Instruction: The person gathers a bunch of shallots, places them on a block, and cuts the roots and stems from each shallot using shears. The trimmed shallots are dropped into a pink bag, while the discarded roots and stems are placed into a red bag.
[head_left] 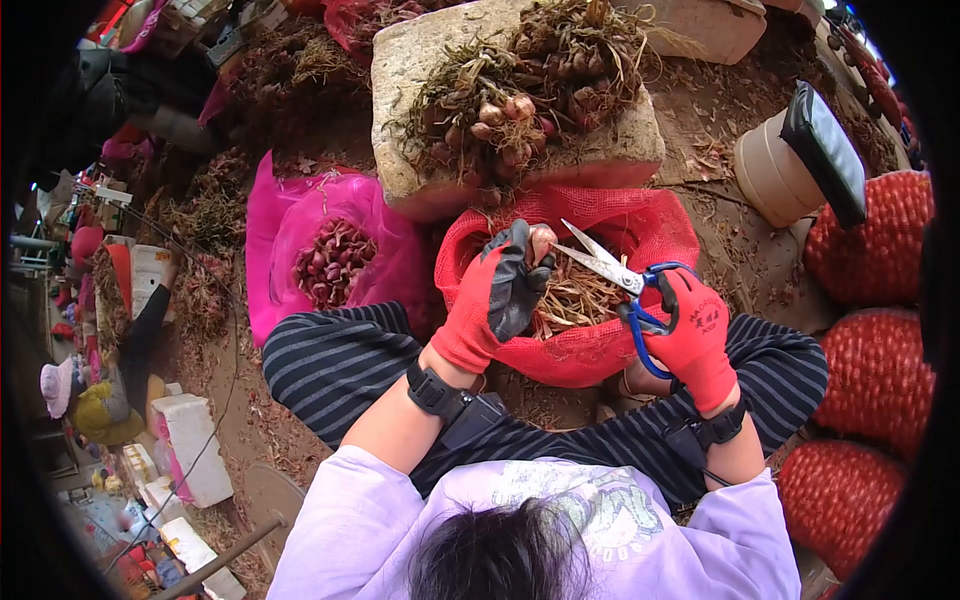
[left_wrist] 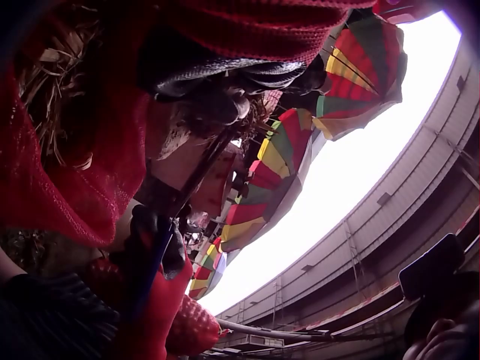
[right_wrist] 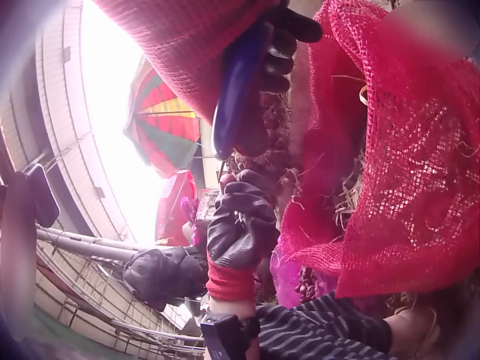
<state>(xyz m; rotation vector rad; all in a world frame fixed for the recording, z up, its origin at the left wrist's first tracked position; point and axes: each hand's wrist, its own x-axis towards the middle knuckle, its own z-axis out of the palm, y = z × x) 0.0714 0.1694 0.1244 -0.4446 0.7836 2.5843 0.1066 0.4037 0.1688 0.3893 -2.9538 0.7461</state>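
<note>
My left hand (head_left: 495, 295), in a red glove with a black palm, grips a pale pinkish shallot bulb (head_left: 541, 243) over a red mesh bag (head_left: 570, 366). In my right hand (head_left: 697, 330), gloved alike, are scissors (head_left: 612, 268) with blue handles. Their blades stand apart and point left, the tips close by the bulb. Dry stem trimmings (head_left: 580, 295) lie inside the bag under both hands. In the right wrist view a blue scissor handle (right_wrist: 238, 86) crosses the right glove, and the left hand (right_wrist: 240, 232) is beyond it.
A pink bag (head_left: 265, 250) of loose shallots (head_left: 335, 262) sits to the left. Ahead, a stone-like block (head_left: 400, 100) bears bunches of dried shallots (head_left: 510, 110). On the right are a white bucket (head_left: 770, 170) with a dark flat device, and several full red sacks (head_left: 870, 370).
</note>
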